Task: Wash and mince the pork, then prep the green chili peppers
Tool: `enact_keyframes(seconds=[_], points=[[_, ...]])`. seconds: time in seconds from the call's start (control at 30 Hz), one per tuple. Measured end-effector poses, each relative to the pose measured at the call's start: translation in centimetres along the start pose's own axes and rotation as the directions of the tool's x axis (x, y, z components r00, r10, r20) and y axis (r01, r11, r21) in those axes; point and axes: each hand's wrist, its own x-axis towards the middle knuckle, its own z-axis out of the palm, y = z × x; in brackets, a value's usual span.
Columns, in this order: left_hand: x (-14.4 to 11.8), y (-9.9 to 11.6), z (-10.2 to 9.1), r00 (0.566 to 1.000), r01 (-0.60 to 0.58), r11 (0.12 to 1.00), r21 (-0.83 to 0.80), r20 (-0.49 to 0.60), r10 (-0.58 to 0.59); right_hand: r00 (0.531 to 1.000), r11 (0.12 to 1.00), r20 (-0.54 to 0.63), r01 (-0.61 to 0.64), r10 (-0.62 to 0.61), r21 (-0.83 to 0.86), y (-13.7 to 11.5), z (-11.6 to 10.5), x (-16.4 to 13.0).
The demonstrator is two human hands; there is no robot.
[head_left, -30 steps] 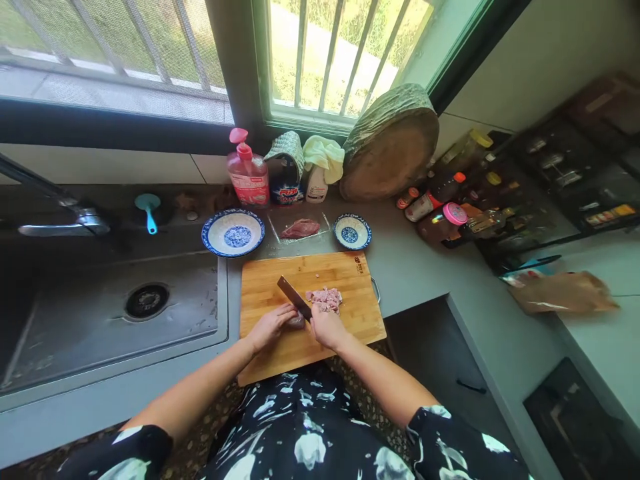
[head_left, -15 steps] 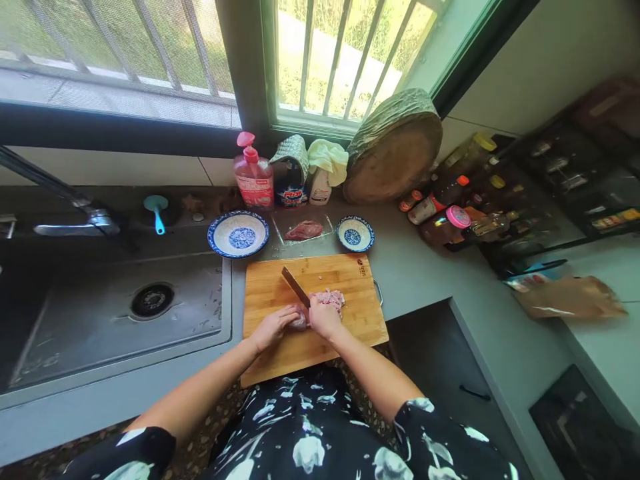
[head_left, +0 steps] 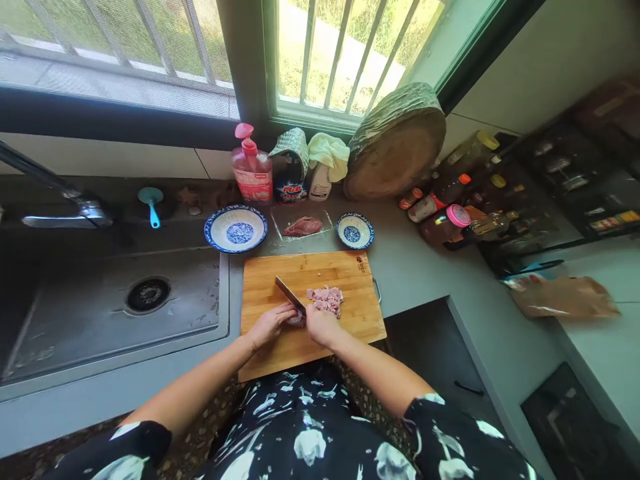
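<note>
My right hand (head_left: 321, 325) is closed round the handle of a kitchen knife (head_left: 289, 294), whose blade points away and to the left. My left hand (head_left: 271, 325) presses a piece of raw meat (head_left: 297, 321) onto the wooden cutting board (head_left: 270, 363), its fingers bent close beside the blade. The blade is at the right side of this piece; the exact contact is partly hidden by my hands. A pile of chopped meat (head_left: 327, 300) lies just beyond my right hand. Behind the board, a larger piece of raw meat (head_left: 304, 226) rests in a clear tray (head_left: 280, 219).
Two blue-and-white dishes, a larger plate (head_left: 237, 229) and a smaller bowl (head_left: 355, 231), flank the tray. A sink (head_left: 175, 320) lies left. A pink pump bottle (head_left: 253, 177) and a round wooden block (head_left: 397, 157) stand by the window; several jars and bottles are at right.
The knife and my right hand have shifted slightly left and nearer my left hand. More of the chopped meat shows beside my right hand. The whole view has moved a little.
</note>
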Motion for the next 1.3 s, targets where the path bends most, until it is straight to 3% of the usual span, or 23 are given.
enact_keyframes(seconds=[0.1, 0.17, 0.27, 0.4, 0.7, 0.9, 1.0, 1.13, 1.23, 1.3], points=[[0.0, 0.1, -0.2, 1.000, -0.026, 0.999, -0.038, -0.017, 0.025, 1.000, 1.000, -0.029, -0.010, 0.010, 0.008, -0.9, -0.7, 2.8], [-0.1, 0.1, -0.1, 0.998, -0.047, 0.997, -0.062, -0.055, 0.043, 0.998, 0.999, -0.040, -0.042, 0.043, 0.021, -0.3, -0.9, 3.5], [-0.4, 0.1, 0.2, 0.993, -0.056, 0.996, -0.068, -0.111, 0.048, 0.991, 0.992, -0.073, -0.107, 0.112, 0.071, 2.1, -0.7, 2.8], [-0.4, 0.2, 0.5, 0.995, -0.021, 0.997, -0.067, -0.099, 0.015, 0.980, 0.982, -0.136, -0.128, 0.147, 0.137, 4.0, -0.2, 1.2], [-0.9, -0.4, 1.0, 0.996, -0.004, 1.000, -0.030, -0.085, 0.001, 0.990, 0.999, -0.133, -0.038, 0.041, 0.022, 0.0, 0.7, 0.7], [-1.2, -0.2, 0.9, 0.993, 0.024, 1.000, -0.002, -0.114, -0.024, 0.996, 0.999, -0.067, -0.053, 0.052, -0.011, 0.7, 2.1, -1.8], [-1.1, -0.2, 1.0, 0.989, -0.010, 1.000, 0.012, -0.149, 0.011, 0.996, 0.999, -0.069, -0.052, 0.051, -0.015, 0.1, 1.7, -0.7], [-1.0, -0.4, 0.9, 0.994, -0.035, 0.999, -0.003, -0.104, 0.034, 0.996, 1.000, -0.085, -0.020, 0.020, -0.007, -1.0, 0.6, 1.7], [-1.0, -0.2, 0.7, 0.997, -0.011, 1.000, -0.006, -0.082, 0.010, 0.995, 0.999, -0.088, -0.040, 0.041, 0.011, -0.2, 0.5, 1.6], [-1.0, 0.0, 0.6, 0.997, 0.020, 1.000, -0.013, -0.071, -0.021, 0.989, 0.992, -0.086, -0.117, 0.120, 0.039, 1.0, 0.9, 0.8]])
